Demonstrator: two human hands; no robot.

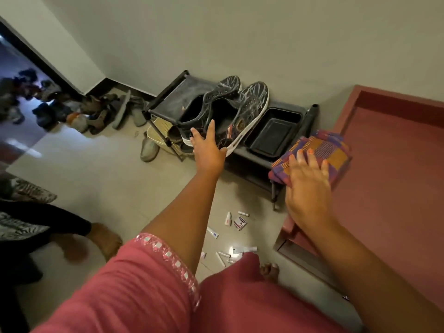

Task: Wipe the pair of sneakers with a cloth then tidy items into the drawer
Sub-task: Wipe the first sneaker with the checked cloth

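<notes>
Two black sneakers with white soles [242, 109] stand side by side on top of a black shoe rack [168, 94]. My left hand [207, 147] reaches to their heels, fingers straight, touching the nearer sneaker's heel. A folded purple-and-orange checked cloth [322, 152] lies on the corner of a maroon surface [389, 169]. My right hand [307, 181] lies flat on the cloth with fingers spread. Several small tubes and packets [236, 222] are scattered on the floor below.
A black tray [274, 135] sits on the rack beside the sneakers. More shoes fill the rack's lower shelf [163, 131] and pile up at the doorway [72, 111]. Another person's bare foot [105, 239] is on the floor at left. The wall runs behind the rack.
</notes>
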